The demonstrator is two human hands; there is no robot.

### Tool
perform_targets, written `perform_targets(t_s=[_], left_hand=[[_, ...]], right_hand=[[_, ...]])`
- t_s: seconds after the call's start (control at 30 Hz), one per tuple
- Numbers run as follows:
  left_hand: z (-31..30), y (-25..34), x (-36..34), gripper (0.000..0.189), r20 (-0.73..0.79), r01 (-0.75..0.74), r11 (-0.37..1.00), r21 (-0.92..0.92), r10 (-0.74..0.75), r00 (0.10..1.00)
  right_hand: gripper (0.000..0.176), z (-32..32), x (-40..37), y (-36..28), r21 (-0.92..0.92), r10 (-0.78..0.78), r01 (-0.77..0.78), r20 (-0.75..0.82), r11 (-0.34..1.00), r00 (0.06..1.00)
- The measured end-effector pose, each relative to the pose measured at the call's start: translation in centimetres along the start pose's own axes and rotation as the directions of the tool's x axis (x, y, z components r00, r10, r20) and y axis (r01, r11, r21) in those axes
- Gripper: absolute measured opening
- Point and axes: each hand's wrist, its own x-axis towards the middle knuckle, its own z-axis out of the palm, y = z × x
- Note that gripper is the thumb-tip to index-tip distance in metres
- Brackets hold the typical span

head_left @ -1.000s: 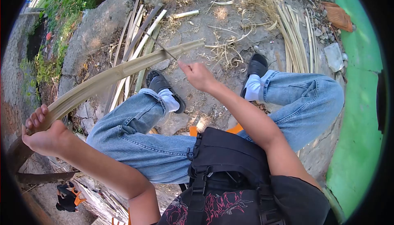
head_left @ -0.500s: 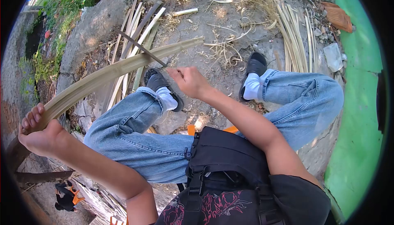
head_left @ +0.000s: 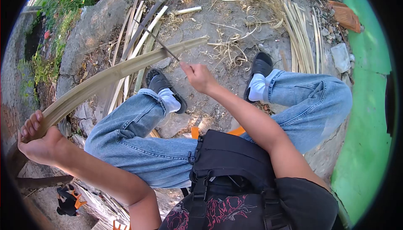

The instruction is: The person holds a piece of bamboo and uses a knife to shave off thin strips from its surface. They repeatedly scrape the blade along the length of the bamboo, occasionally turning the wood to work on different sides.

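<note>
A long, pale bamboo strip (head_left: 113, 74) curves from the lower left up to the middle of the view. Its lower end is wrapped in the fingers of my left hand (head_left: 40, 137). My right hand (head_left: 198, 77) is closed around the near end of a thin, dark knife (head_left: 161, 44). The blade lies slantwise across the strip near its far end, pointing up and left. The knife's handle is mostly hidden in my fist.
Cut strips (head_left: 134, 41) lie on the ground beyond the bamboo strip, and a bundle of slats (head_left: 299, 37) is at the right. Curly shavings (head_left: 233, 51) are scattered between. An orange brick (head_left: 345, 16) lies by the green wall (head_left: 369, 87).
My right hand has moved a little to the right with the knife, and the blade now crosses the strip closer to its far end. My left hand has barely shifted.
</note>
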Motion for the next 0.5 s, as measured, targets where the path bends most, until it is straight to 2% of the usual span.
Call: perform_targets(t_s=[0.03, 0.1, 0.2, 0.23, 0.3, 0.4, 0.5], left_hand=[[0.6, -0.1, -0.5, 0.015, -0.054, -0.015, 0.999, 0.049, 0.017, 0.998], [3.0, -0.2, -2.3, 0.015, -0.162, -0.051, 0.99, 0.132, 0.072, 0.984], [4.6, 0.3, -3.3, 0.014, -0.16, -0.077, 0.992, 0.104, 0.093, 0.983], [4.4, 0.4, -3.5, 0.014, -0.144, -0.061, 0.992, 0.108, 0.076, 0.987], [4.7, 0.4, -2.8, 0.014, -0.117, -0.066, 0.994, 0.088, 0.076, 0.99], [3.0, 0.2, -1.7, 0.015, -0.056, -0.054, 0.996, 0.073, 0.058, 0.997], [3.8, 0.0, -2.7, 0.016, -0.173, -0.065, 0.992, 0.108, 0.084, 0.981]], right_hand=[[0.081, 0.3, 0.6, 2.9, -0.021, 0.152, -0.154, -0.077, 0.988, 0.985], [0.081, 0.6, 2.0, 11.8, -0.03, 0.411, -0.43, -0.245, 0.902, 0.878], [0.08, -1.1, 1.5, 13.0, -0.111, 0.415, -0.45, -0.243, 0.886, 0.877], [0.079, -0.6, 1.1, 10.8, -0.075, 0.42, -0.453, -0.264, 0.889, 0.868], [0.077, -0.7, 0.5, 6.8, -0.046, 0.327, -0.339, -0.17, 0.94, 0.93], [0.075, -0.1, -0.8, 0.1, -0.005, -0.018, 0.018, -0.068, 1.0, 0.997], [0.076, 1.2, 0.0, 6.0, -0.064, 0.099, -0.108, -0.133, 0.992, 0.986]])
